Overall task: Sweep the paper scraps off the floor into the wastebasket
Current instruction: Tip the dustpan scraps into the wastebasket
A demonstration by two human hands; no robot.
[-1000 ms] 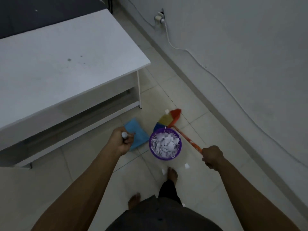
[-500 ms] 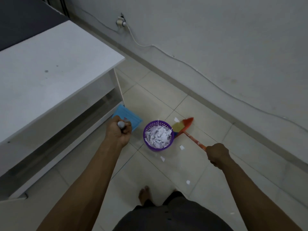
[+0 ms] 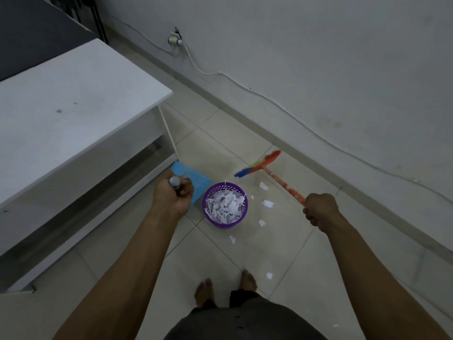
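Gripping broom (image 3: 274, 171) (right hand (image 3: 320, 209)) — scraps (image 3: 267, 203) beside wastebasket (image 3: 225, 204).

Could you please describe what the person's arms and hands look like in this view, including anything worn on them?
Both arms are bare from the bottom edge of the picture to the fingers: no sleeves, gloves, watch, rings or bands show on the left hand or the right hand. Both forearms are long and slender. No markings or tattoos are visible in the dim light. Dark clothing shows at the bottom edge, and the feet are bare.
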